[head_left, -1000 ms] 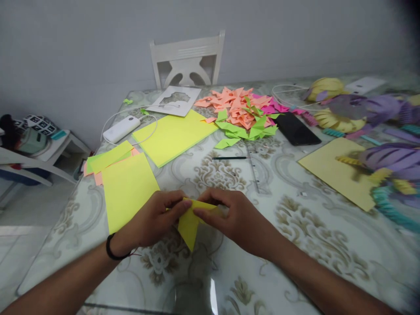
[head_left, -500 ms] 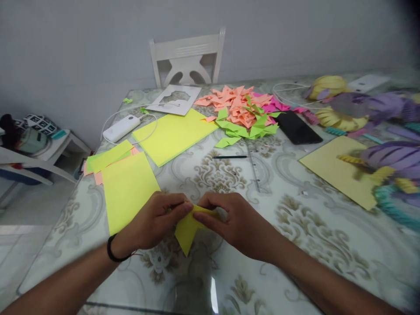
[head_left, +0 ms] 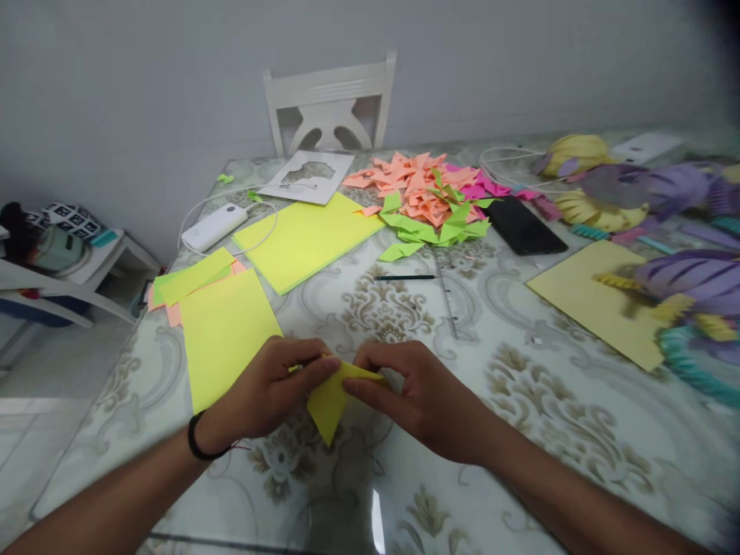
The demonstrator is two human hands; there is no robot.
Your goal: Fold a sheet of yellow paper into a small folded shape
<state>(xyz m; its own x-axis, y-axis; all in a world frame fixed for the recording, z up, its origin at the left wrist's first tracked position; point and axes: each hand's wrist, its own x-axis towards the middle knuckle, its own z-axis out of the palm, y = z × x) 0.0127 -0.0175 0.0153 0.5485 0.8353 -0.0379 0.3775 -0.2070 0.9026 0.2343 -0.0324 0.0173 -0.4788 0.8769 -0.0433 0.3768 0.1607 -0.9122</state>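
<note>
A small folded piece of yellow paper [head_left: 328, 408] is held between both hands above the near side of the table. My left hand [head_left: 283, 385] pinches its left part, thumb on top. With thumb and fingers, my right hand [head_left: 410, 393] grips its right part, where a narrow point sticks out toward the palm. One pointed flap hangs down between the hands. A yellow paper sheet [head_left: 228, 339] lies beside my left hand, its near right edge partly covered by that hand.
Yellow sheets [head_left: 306, 239] lie farther back, near a white power bank [head_left: 213, 227]. Folded paper pieces [head_left: 422, 193] in orange, green and pink form a heap beside a black phone [head_left: 525, 223]. A pencil [head_left: 405, 277] and clear ruler [head_left: 448, 301] lie mid-table. Paper crafts [head_left: 694, 277] crowd the right.
The yellow folded paper has tilted slightly, and its right point shows more clearly. My right hand has shifted a little to the right; both hands keep their hold.
</note>
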